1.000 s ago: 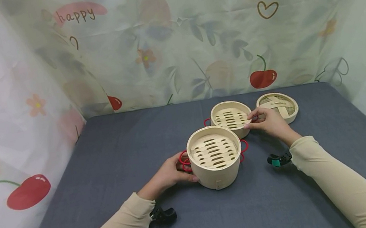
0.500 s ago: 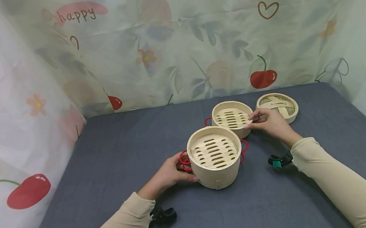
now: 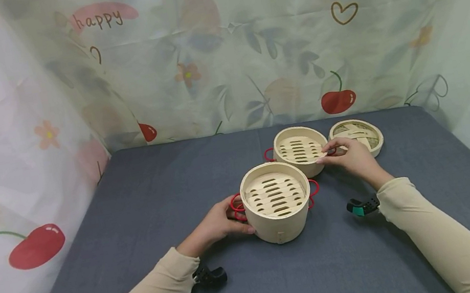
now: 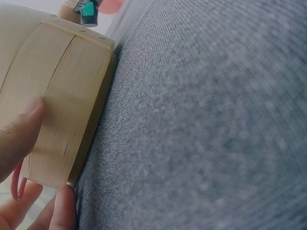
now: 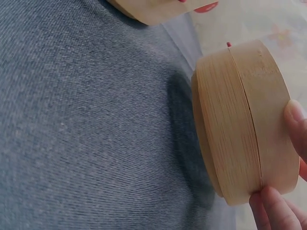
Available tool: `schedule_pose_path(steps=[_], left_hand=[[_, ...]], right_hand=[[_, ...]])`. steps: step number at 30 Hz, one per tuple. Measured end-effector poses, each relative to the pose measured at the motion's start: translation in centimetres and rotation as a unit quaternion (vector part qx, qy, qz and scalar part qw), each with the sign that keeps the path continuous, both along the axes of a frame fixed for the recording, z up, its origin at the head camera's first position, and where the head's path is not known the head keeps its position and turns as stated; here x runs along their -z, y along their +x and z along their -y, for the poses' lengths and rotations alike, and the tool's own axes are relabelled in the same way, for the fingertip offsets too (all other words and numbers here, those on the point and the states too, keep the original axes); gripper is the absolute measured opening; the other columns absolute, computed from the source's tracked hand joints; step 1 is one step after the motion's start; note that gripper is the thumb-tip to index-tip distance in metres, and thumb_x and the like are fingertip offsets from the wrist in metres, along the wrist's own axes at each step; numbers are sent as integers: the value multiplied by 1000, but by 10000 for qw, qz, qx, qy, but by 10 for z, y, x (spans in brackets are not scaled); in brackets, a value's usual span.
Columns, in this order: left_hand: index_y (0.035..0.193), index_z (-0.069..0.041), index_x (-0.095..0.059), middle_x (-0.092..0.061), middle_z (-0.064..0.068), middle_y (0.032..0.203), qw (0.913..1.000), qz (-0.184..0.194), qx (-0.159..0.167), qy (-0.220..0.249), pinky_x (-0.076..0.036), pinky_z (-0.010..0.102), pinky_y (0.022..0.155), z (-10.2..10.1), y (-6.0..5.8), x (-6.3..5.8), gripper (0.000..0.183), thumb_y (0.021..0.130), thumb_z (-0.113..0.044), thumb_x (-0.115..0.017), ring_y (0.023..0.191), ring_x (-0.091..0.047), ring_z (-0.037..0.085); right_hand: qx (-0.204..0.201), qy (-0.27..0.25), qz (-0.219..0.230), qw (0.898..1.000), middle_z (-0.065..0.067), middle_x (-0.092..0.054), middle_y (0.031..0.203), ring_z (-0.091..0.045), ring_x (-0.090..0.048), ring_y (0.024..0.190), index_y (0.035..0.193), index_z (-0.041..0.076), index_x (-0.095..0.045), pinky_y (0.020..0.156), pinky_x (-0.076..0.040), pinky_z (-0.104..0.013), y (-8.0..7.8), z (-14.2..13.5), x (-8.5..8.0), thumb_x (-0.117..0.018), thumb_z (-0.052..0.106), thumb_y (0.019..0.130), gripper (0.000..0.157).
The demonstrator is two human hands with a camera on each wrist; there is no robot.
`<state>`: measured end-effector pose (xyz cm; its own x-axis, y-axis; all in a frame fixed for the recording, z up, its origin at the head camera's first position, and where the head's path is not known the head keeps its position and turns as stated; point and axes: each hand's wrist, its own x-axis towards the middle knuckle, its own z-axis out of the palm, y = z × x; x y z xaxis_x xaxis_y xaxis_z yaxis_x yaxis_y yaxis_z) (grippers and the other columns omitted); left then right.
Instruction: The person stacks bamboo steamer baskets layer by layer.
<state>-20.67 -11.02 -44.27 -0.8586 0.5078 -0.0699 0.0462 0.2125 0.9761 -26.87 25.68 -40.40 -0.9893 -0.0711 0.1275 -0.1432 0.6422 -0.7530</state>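
Observation:
In the head view, a stack of bamboo steamer baskets (image 3: 280, 226) with red side handles and a slatted base inside stands on the cloth. My left hand (image 3: 219, 224) holds its left side. In the left wrist view the thumb (image 4: 23, 132) lies on the wall and the fingers are beside the red handle and lower edge. Behind the stack, my right hand (image 3: 352, 158) grips the right side of another bamboo steamer basket (image 3: 299, 148). The right wrist view shows this basket (image 5: 240, 124) slightly tilted, with a shadow and gap between it and the cloth.
A round woven bamboo lid (image 3: 356, 132) lies at the back right, just behind my right hand. Dark grey-blue cloth (image 3: 166, 179) covers the table. Printed curtains (image 3: 220, 55) hang at the back and both sides.
My right hand has moved slightly up and to the right, raising the rear steamer basket with it. The left hand and the front stack have stayed still.

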Motion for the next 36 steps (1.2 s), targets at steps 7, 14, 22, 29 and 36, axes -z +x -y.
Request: schedule_pose_path(steps=[7, 14, 22, 29, 36], left_hand=[[135, 0, -49, -70, 16, 109, 10000, -8, 0, -65, -52, 23, 76, 0, 0, 0, 77, 67, 3, -85, 91, -68, 12], [135, -1, -49, -71, 17, 109, 10000, -4, 26, -40, -52, 23, 77, 0, 1, -1, 77, 67, 3, -85, 92, -68, 13], [135, -2, -50, -71, 16, 108, 10000, 18, -8, -36, -52, 23, 76, 1, 1, 0, 77, 67, 3, -85, 91, -68, 12], [135, -1, -49, -70, 17, 109, 10000, -47, 20, -14, -53, 24, 76, 1, 0, 1, 77, 67, 3, -85, 91, -68, 11], [135, -3, -51, -70, 15, 110, 10000, 45, -37, -18, -53, 24, 76, 0, 0, 1, 78, 66, 3, -86, 91, -68, 12]], right_hand=[[-1, -101, -114, 9999, -12, -64, 106, -12, -62, 87, 104, 5, -68, 68, -49, -12, 2, -1, -5, -81, 35, 78, 41], [96, 53, -59, 9999, -10, -65, 109, -18, -60, 94, 106, 8, -68, 70, -48, -15, 4, -3, -11, -78, 43, 78, 46], [214, 130, 75, 9997, -10, -63, 114, -22, -61, 96, 109, 9, -67, 72, -48, -20, 8, -3, -21, -76, 49, 78, 51], [140, -36, -210, 9997, -9, -61, 110, -6, -64, 82, 108, 7, -68, 68, -49, -14, 8, -4, -27, -78, 42, 79, 47], [126, -275, -197, 9993, -7, -60, 115, 9, -61, 77, 109, 7, -67, 67, -49, -13, 13, -4, -36, -78, 41, 79, 47]])
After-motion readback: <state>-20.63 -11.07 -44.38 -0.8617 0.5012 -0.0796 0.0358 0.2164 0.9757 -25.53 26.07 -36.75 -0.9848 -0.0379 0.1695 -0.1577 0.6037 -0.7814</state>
